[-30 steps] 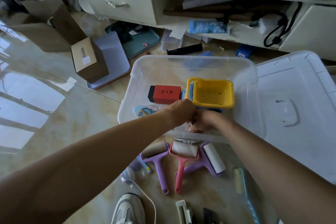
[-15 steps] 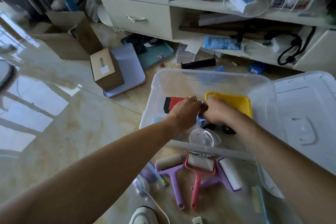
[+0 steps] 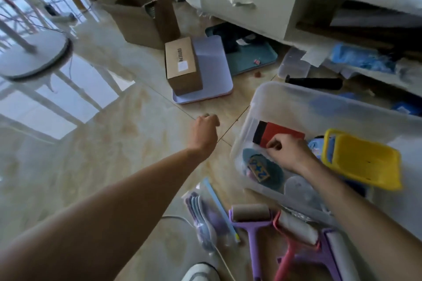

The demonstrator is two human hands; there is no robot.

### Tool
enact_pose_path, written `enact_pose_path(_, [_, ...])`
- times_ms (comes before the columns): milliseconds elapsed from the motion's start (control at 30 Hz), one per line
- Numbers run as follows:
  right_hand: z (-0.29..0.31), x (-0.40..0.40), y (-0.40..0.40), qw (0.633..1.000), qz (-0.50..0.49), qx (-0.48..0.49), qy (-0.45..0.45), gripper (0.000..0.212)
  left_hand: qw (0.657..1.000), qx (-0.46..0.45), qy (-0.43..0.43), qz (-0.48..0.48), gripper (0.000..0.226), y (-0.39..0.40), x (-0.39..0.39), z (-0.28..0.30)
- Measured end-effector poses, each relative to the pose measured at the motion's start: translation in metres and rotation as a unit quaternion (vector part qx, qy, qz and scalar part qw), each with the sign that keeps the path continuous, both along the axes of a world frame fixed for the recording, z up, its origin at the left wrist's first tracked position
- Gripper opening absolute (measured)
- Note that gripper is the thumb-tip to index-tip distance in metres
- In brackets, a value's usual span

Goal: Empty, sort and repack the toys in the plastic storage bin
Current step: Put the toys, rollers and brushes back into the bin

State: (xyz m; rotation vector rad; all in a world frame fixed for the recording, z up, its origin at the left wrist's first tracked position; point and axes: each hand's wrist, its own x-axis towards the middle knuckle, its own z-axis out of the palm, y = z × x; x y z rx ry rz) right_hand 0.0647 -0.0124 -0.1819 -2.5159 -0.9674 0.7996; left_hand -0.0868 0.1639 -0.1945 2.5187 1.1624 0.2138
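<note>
The clear plastic storage bin [image 3: 296, 91] stands on the floor at the right. Inside it lie a red and black block [image 3: 280, 131], a yellow toy basket [image 3: 365, 162] and a number tile [image 3: 258, 170] on a blue disc. My right hand [image 3: 290, 155] is inside the bin, fingers curled and pinching the red block's near edge. My left hand [image 3: 205, 131] hovers over bare floor left of the bin, fingers curled downward; what they enclose is hidden. In front of the bin lie a purple roller [image 3: 250, 212], a pink roller [image 3: 296, 226] and a bag of purple pieces [image 3: 205, 219].
A closed cardboard box [image 3: 182, 64] sits on a lilac tray [image 3: 212, 75] beyond my left hand, with an open carton [image 3: 146, 11] behind. A fan base [image 3: 32, 55] stands far left. A cluttered white cabinet [image 3: 246, 2] runs along the back. My shoe [image 3: 201, 272] is at the bottom.
My left hand has left the bin and swung out left over the floor. My right hand moved left inside the bin to the red block. The view has turned left.
</note>
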Motion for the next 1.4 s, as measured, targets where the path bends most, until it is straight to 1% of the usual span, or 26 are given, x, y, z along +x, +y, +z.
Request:
enact_pose_path(67, [-0.001,-0.007,0.003,1.000,0.003,-0.003,-0.024,0.013,0.995,-0.052,0.071,-0.052,0.042,0.001,-0.014,-0.023])
enact_pose_path(100, [0.004,-0.013,0.006,0.998,0.002,0.020,-0.063,0.013,0.988,-0.069,0.110,-0.079,0.039,0.000,-0.020,-0.033])
enact_pose_path(167, [0.027,-0.036,0.011,0.979,0.005,0.128,-0.157,0.013,0.971,-0.088,0.185,-0.127,0.032,-0.004,-0.031,-0.047])
enact_pose_path(200, [0.043,-0.054,0.012,0.965,0.015,0.195,-0.177,0.011,0.964,-0.086,0.208,-0.143,0.029,-0.006,-0.035,-0.051])
enact_pose_path(233, [0.058,-0.074,0.013,0.953,0.031,0.252,-0.167,0.009,0.958,-0.076,0.229,-0.155,0.027,-0.006,-0.039,-0.053])
enact_pose_path(267, [0.069,-0.095,0.012,0.947,0.052,0.285,-0.140,0.007,0.955,-0.070,0.239,-0.159,0.025,-0.006,-0.042,-0.053])
enact_pose_path(300, [0.078,-0.116,0.011,0.948,0.070,0.292,-0.105,0.006,0.953,-0.058,0.246,-0.169,0.024,-0.005,-0.045,-0.052])
enact_pose_path(333, [0.081,-0.136,0.009,0.958,0.083,0.264,-0.073,0.007,0.950,-0.042,0.254,-0.178,0.023,-0.003,-0.048,-0.052])
enact_pose_path(367, [0.075,-0.152,0.008,0.973,0.099,0.204,-0.044,0.008,0.944,-0.028,0.268,-0.189,0.023,0.000,-0.052,-0.052])
enact_pose_path(433, [0.044,-0.178,0.005,0.989,0.130,0.066,0.001,0.015,0.929,0.000,0.303,-0.211,0.027,0.000,-0.057,-0.051])
enact_pose_path(467, [0.022,-0.191,0.003,0.990,0.139,0.020,0.016,0.019,0.924,0.004,0.319,-0.212,0.030,-0.002,-0.061,-0.051])
enact_pose_path(500, [-0.002,-0.204,0.002,0.991,0.137,0.001,0.009,0.018,0.918,0.011,0.330,-0.218,0.030,-0.004,-0.063,-0.053])
enact_pose_path(533, [-0.024,-0.215,0.002,0.993,0.119,0.006,-0.013,0.016,0.911,0.020,0.342,-0.228,0.030,-0.005,-0.066,-0.054])
enact_pose_path(567, [-0.043,-0.223,0.000,0.994,0.109,-0.013,-0.003,0.019,0.905,0.025,0.352,-0.239,0.030,-0.007,-0.067,-0.057])
enact_pose_path(667, [-0.098,-0.236,-0.006,0.992,0.097,-0.074,0.011,0.064,0.891,0.011,0.363,-0.273,0.029,-0.011,-0.070,-0.065])
enact_pose_path(833, [-0.104,-0.242,-0.006,0.992,0.076,-0.100,-0.018,0.125,0.871,-0.002,0.373,-0.321,0.035,-0.018,-0.072,-0.075])
enact_pose_path(900, [-0.112,-0.242,-0.001,0.991,0.052,-0.124,0.012,0.143,0.863,0.002,0.378,-0.334,0.039,-0.022,-0.072,-0.074])
enact_pose_path(933, [-0.117,-0.243,0.001,0.990,0.038,-0.133,0.033,0.145,0.859,0.003,0.383,-0.341,0.042,-0.024,-0.072,-0.075])
enact_pose_path(967, [-0.122,-0.243,0.002,0.990,0.029,-0.134,0.043,0.143,0.853,0.002,0.390,-0.348,0.044,-0.026,-0.073,-0.077])
enact_pose_path(1000, [-0.122,-0.242,0.003,0.990,0.032,-0.132,0.046,0.135,0.847,-0.002,0.396,-0.354,0.047,-0.027,-0.074,-0.077])
enact_pose_path(1033, [-0.117,-0.240,0.003,0.990,0.043,-0.130,0.043,0.123,0.842,-0.010,0.402,-0.360,0.049,-0.027,-0.074,-0.077])
enact_pose_path(1133, [-0.100,-0.225,0.010,0.989,0.084,-0.104,0.063,0.064,0.831,-0.021,0.419,-0.366,0.050,-0.027,-0.077,-0.073])
enact_pose_path(1167, [-0.098,-0.221,0.013,0.990,0.077,-0.081,0.080,0.053,0.836,-0.021,0.422,-0.349,0.045,-0.028,-0.076,-0.071])
enact_pose_path(1233, [-0.090,-0.217,0.020,0.990,0.049,-0.063,0.119,0.046,0.873,-0.020,0.407,-0.269,0.032,-0.026,-0.072,-0.068])
enact_pose_path(1300, [-0.074,-0.212,0.028,0.989,0.020,-0.022,0.143,0.046,0.909,-0.045,0.381,-0.163,0.021,-0.014,-0.063,-0.055])
enact_pose_path(1400, [-0.042,-0.192,0.037,0.964,0.013,0.030,0.264,0.040,0.930,-0.141,0.339,-0.021,0.023,0.027,-0.049,-0.027])
